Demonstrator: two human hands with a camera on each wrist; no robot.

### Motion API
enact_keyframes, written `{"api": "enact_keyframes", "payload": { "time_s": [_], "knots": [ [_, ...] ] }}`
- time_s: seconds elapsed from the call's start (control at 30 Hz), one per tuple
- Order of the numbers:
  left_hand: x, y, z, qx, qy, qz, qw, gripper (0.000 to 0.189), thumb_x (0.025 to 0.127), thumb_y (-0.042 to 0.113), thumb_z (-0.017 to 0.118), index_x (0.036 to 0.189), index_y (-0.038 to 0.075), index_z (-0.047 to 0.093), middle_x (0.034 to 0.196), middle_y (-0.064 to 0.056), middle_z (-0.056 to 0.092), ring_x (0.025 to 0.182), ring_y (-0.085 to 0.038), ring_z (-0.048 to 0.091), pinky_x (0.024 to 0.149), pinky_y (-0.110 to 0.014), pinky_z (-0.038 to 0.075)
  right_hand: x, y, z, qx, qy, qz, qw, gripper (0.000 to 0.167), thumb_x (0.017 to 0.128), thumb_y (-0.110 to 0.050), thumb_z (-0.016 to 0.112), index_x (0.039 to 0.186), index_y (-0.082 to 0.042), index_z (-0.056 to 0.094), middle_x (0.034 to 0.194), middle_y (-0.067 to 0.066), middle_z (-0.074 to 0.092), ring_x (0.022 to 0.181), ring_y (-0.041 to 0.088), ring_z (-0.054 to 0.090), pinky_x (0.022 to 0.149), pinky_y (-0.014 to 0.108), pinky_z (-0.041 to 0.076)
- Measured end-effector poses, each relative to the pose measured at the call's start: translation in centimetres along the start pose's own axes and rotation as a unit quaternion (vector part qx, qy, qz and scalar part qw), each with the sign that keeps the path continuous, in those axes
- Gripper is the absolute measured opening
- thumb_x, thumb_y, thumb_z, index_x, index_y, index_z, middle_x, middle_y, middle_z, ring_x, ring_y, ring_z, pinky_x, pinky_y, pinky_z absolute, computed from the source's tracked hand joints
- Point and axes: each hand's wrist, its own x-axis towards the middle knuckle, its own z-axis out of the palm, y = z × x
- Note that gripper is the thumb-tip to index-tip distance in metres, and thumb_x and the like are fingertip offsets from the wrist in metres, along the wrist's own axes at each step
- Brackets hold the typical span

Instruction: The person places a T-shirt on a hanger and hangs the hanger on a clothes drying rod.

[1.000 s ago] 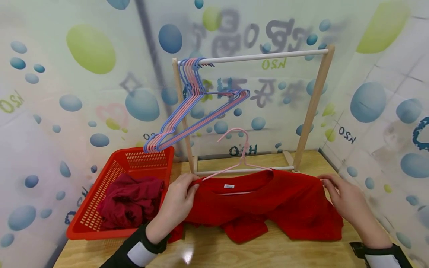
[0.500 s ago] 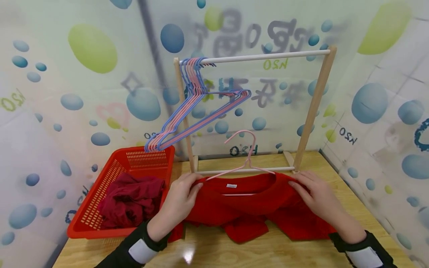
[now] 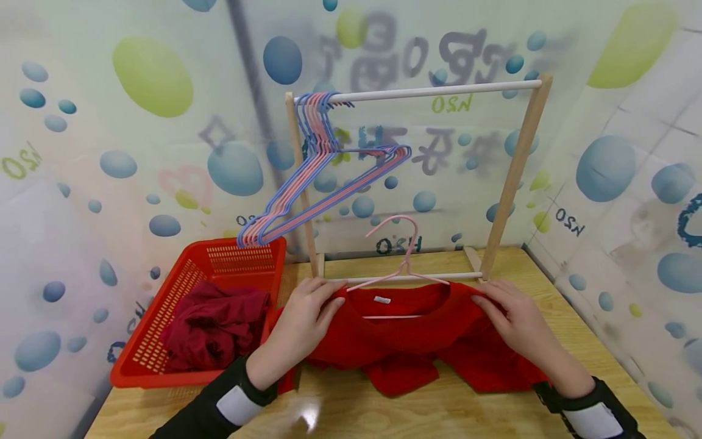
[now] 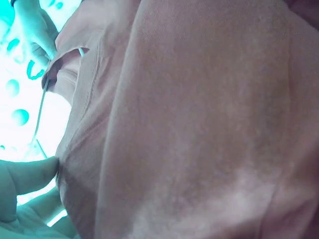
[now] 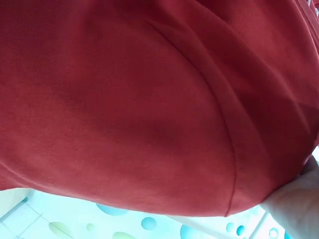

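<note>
Head view, and the rack (image 3: pixel 516 174) stands unmoved on the far side; the action is all in front of it. Red shirt (image 3: pixel 392 341) sits at the near side of the table (image 3: pixel 340 414), neckline toward the rack, and here comes the big shift: the right hand (image 3: pixel 518 317) has come in from the shirt's far right end and pinches the cloth closer to the neck. Left hand (image 3: pixel 304 314) edges rightward too, a smaller move, pinching the other shoulder. Between them the pink hanger (image 3: pixel 407 263) shows its hook, slightly further right than a second ago. Both grips now flank the neck closely, so the work looks like evening the shoulders over the hanger.

Now the blind spots! Cloth swamps both wrist views; the right one cuts its hand off at the edge. Forearms and hands hide parts of the sleeves. The hanger's ends vanish under fabric, so whether either hand grips them too, I can't tell. The label (image 3: pixel 382 300) is too small to read.
</note>
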Motion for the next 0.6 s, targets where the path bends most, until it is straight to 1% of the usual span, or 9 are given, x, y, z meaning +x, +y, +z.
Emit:
{"api": "enact_keyframes", "payload": {
  "time_s": [0.07, 0.17, 0.3, 0.4, 0.5, 0.57, 0.6],
  "knots": [
    [0.1, 0.0, 0.2, -0.001, 0.008, 0.002, 1.0, 0.024, 0.095, 0.007, 0.074, 0.118, 0.003, 0.075, 0.103, -0.009, 0.075, 0.092, -0.022, 0.062, 0.078, -0.034, 0.052, 0.0, -0.1, -0.1, -0.002, 0.0, 0.001, 1.0, 0.04, 0.071, 0.019, 0.078, 0.106, 0.0, 0.075, 0.096, 0.009, 0.073, 0.094, 0.002, 0.058, 0.091, 0.003, 0.041],
    [0.1, 0.0, 0.3, -0.014, 0.023, 0.001, 0.9996, 0.016, 0.094, 0.006, 0.074, 0.11, 0.004, 0.076, 0.098, -0.007, 0.075, 0.089, -0.021, 0.061, 0.077, -0.035, 0.05, 0.0, -0.1, -0.2, -0.003, -0.001, 0.003, 1.0, 0.041, 0.07, 0.019, 0.079, 0.106, -0.001, 0.076, 0.096, 0.008, 0.073, 0.094, 0.002, 0.058, 0.089, 0.004, 0.041],
    [0.0, -0.1, 0.4, -0.034, 0.03, -0.005, 0.9989, 0.013, 0.094, 0.005, 0.073, 0.107, 0.006, 0.076, 0.098, -0.005, 0.075, 0.088, -0.02, 0.061, 0.075, -0.032, 0.05, -0.1, -0.1, -0.3, 0.01, -0.006, 0.011, 0.9999, 0.041, 0.071, 0.018, 0.079, 0.106, -0.003, 0.076, 0.098, 0.007, 0.073, 0.096, -0.003, 0.057, 0.089, 0.004, 0.041],
    [0.0, -0.1, 0.4, -0.041, 0.033, -0.009, 0.9986, 0.013, 0.094, 0.004, 0.073, 0.106, 0.005, 0.076, 0.098, -0.006, 0.075, 0.088, -0.02, 0.062, 0.074, -0.03, 0.051, -0.3, 0.2, -0.6, 0.023, -0.02, 0.023, 0.9993, 0.042, 0.073, 0.017, 0.079, 0.109, -0.006, 0.076, 0.101, 0.005, 0.073, 0.1, -0.007, 0.056, 0.092, 0.002, 0.041],
    [-0.1, -0.2, 0.4, -0.042, 0.04, -0.011, 0.9983, 0.012, 0.094, 0.004, 0.073, 0.106, 0.004, 0.076, 0.098, -0.007, 0.075, 0.089, -0.021, 0.063, 0.074, -0.031, 0.053, -0.8, 0.9, -1.1, 0.031, -0.041, 0.037, 0.998, 0.045, 0.076, 0.015, 0.079, 0.114, -0.007, 0.074, 0.103, 0.0, 0.072, 0.099, -0.009, 0.057, 0.09, 0.002, 0.042],
    [-0.1, -0.4, 0.3, -0.039, 0.045, -0.012, 0.9982, 0.012, 0.094, 0.003, 0.073, 0.105, 0.004, 0.076, 0.098, -0.007, 0.075, 0.09, -0.022, 0.064, 0.075, -0.033, 0.054, -1.3, 1.6, -1.5, 0.031, -0.055, 0.051, 0.9967, 0.046, 0.078, 0.013, 0.08, 0.118, -0.008, 0.072, 0.106, -0.006, 0.071, 0.095, -0.009, 0.057, 0.086, 0.003, 0.043],
    [-0.2, -0.4, 0.3, -0.037, 0.048, -0.012, 0.9981, 0.012, 0.094, 0.003, 0.073, 0.105, 0.004, 0.076, 0.097, -0.007, 0.074, 0.091, -0.022, 0.065, 0.076, -0.033, 0.055, -1.5, 2.0, -1.8, 0.034, -0.063, 0.059, 0.9957, 0.046, 0.079, 0.012, 0.08, 0.12, -0.009, 0.071, 0.104, -0.009, 0.069, 0.09, -0.008, 0.056, 0.08, 0.004, 0.043]
  ]
}}
